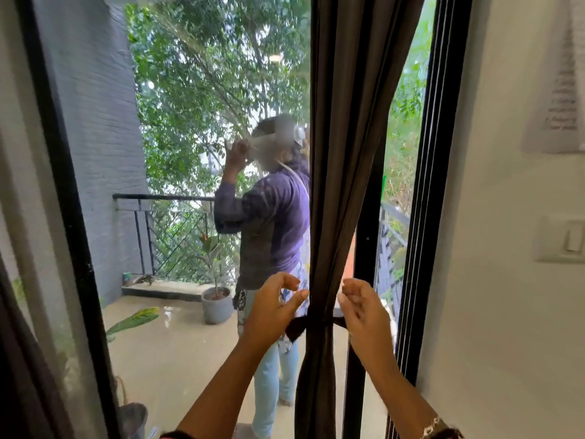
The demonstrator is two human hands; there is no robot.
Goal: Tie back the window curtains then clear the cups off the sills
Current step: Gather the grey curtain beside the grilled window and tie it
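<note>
A dark brown curtain (345, 153) hangs gathered into a narrow bundle in front of the glass door. A matching fabric tie (319, 324) is knotted round it at hand height, with its short ends sticking out to both sides. My left hand (272, 312) hovers just left of the knot, fingers loosely curled, thumb and forefinger apart. Just right of the knot is my right hand (364, 315), also loosely curled. Neither hand plainly grips the tie. I see no cup.
The black door frame (433, 185) and a white wall with a light switch (566, 239) are at the right. Behind the glass a person (272, 217) stands on the balcony near a grey plant pot (217, 305). Another dark curtain edge (19, 359) hangs at far left.
</note>
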